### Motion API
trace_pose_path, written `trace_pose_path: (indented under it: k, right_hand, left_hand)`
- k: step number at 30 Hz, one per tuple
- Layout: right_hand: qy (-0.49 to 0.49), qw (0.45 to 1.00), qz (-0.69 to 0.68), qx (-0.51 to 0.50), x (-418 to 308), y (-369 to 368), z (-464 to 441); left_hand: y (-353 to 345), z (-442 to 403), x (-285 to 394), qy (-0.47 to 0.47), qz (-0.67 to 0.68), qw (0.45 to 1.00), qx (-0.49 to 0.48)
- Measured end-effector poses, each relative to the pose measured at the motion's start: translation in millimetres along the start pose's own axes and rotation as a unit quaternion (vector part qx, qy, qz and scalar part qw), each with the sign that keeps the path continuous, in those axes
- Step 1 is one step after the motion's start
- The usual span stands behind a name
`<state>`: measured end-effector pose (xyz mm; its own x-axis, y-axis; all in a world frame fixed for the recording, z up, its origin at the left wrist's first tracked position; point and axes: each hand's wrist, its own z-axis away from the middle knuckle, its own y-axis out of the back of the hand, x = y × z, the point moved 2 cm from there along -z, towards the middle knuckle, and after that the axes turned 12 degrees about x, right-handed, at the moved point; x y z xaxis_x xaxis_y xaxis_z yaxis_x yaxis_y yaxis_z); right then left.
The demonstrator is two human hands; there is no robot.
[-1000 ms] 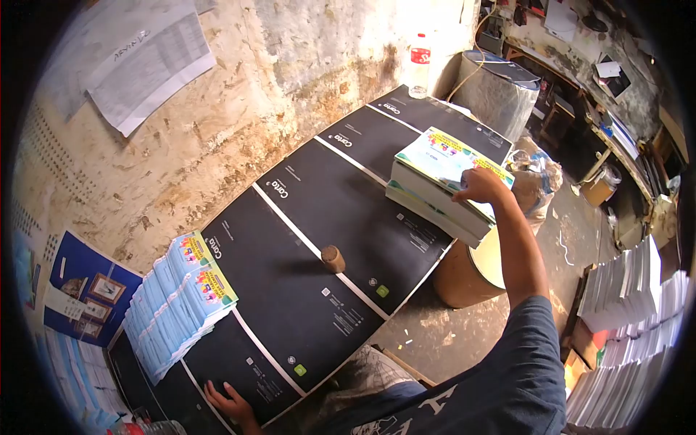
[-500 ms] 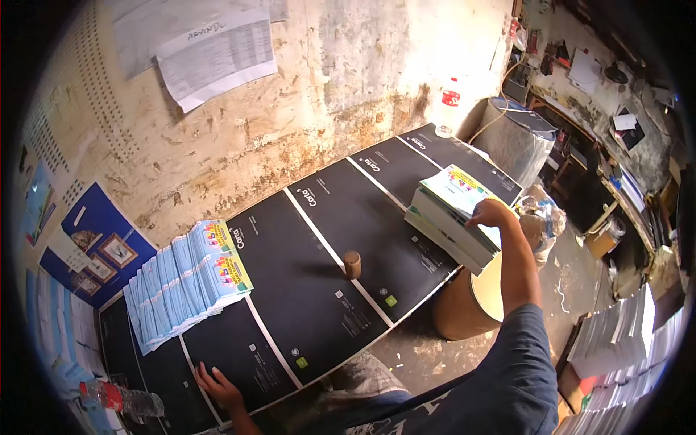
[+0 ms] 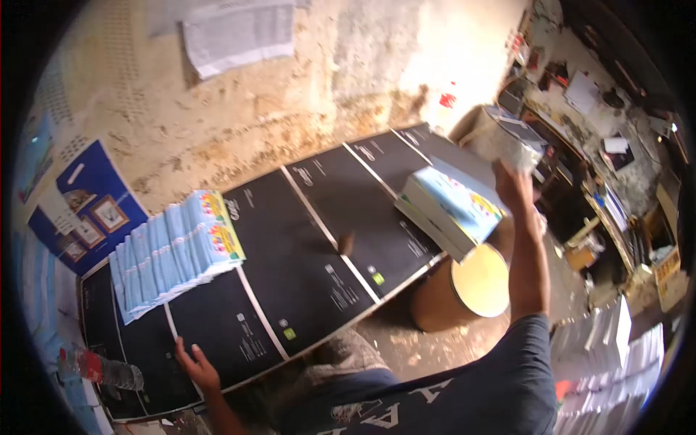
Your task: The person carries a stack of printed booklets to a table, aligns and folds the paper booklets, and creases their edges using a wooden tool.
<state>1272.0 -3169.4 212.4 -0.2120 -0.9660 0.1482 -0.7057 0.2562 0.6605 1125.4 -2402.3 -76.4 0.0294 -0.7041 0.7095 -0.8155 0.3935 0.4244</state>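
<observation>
My right hand [image 3: 513, 187] is closed and raised beyond the right end of a booklet stack [image 3: 453, 210]. A pale, motion-smeared booklet [image 3: 464, 175] stretches leftward from its fingers, behind the stack. The top cover of the stack shows its coloured print at the near right end. My left hand [image 3: 197, 366] lies with fingers apart at the near left of the black table [image 3: 290, 254], holding nothing. Farther back on the left, a row of bundled booklets [image 3: 174, 254] overlaps in a fan, blue-white with bright covers at the right end.
A short brown cylinder [image 3: 346, 243] stands mid-table. One bottle [image 3: 101, 368] lies near the left edge; another bottle [image 3: 447, 98] stands at the far corner. A brown drum [image 3: 435, 297] is beside the front edge. Paper stacks [image 3: 594, 341] are at the right.
My right hand has lifted away from the stack, moving farther back with a booklet. The uppermost cover's print now sits at the near end. The left hand stays open by the table edge.
</observation>
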Motion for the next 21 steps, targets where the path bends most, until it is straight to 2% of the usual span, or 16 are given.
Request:
trace_pose_path:
  k: [1, 2, 3, 4, 5, 6, 8, 9, 10, 11, 13, 14, 15, 17, 19, 21]
  right_hand:
    - [-0.009, 1.000, 0.001, -0.005, -17, 42, -9]
    - [0.023, 0.999, -0.039, 0.013, -33, 77, -16]
    - [0.022, 0.994, -0.100, -0.026, -60, 113, -22]
    - [0.065, 0.985, -0.162, -0.012, -86, 131, -24]
    - [0.045, 0.983, -0.172, -0.040, -121, 147, -22]
    - [0.081, 0.970, -0.219, -0.071, -158, 153, -18]
    - [0.171, 0.927, -0.316, -0.106, -227, 139, 3]
    - [0.225, 0.899, -0.360, -0.106, -261, 131, 15]
    - [0.231, 0.882, -0.383, -0.148, -295, 128, 24]
    - [0.260, 0.856, -0.427, -0.132, -327, 125, 33]
    - [0.313, 0.827, -0.447, -0.135, -378, 117, 50]
    - [0.339, 0.807, -0.467, -0.124, -399, 111, 59]
    - [0.358, 0.793, -0.480, -0.115, -417, 100, 68]
    - [0.377, 0.777, -0.489, -0.123, -449, 73, 98]
    - [0.384, 0.777, -0.478, -0.143, -459, 64, 106]
    - [0.379, 0.772, -0.469, -0.201, -440, 69, 99]
  left_hand:
    - [4, 1, 7, 0.000, 0.000, 1.000, -0.025]
    - [5, -1, 20, 0.034, 0.064, 0.996, -0.044]
    - [9, -5, 35, 0.073, 0.120, 0.989, -0.054]
    - [13, -8, 72, 0.061, 0.128, 0.984, -0.104]
    - [8, -13, 119, 0.052, 0.132, 0.979, -0.145]
    - [3, -16, 152, 0.067, 0.168, 0.967, -0.182]
    - [-1, -23, 190, 0.022, 0.253, 0.939, -0.232]
    - [-1, -28, 197, -0.033, 0.268, 0.933, -0.238]
    - [-6, -27, 191, -0.023, 0.289, 0.931, -0.223]
    - [-6, -28, 172, -0.016, 0.314, 0.927, -0.204]
    - [3, -41, 129, 0.091, 0.360, 0.881, -0.294]
    - [13, -42, 104, 0.140, 0.321, 0.893, -0.282]
    - [20, -44, 94, 0.126, 0.273, 0.916, -0.267]
    - [22, -32, 62, 0.154, 0.255, 0.920, -0.254]
    - [20, -19, 40, 0.194, 0.249, 0.916, -0.248]
    - [18, -15, 35, 0.183, 0.246, 0.922, -0.237]
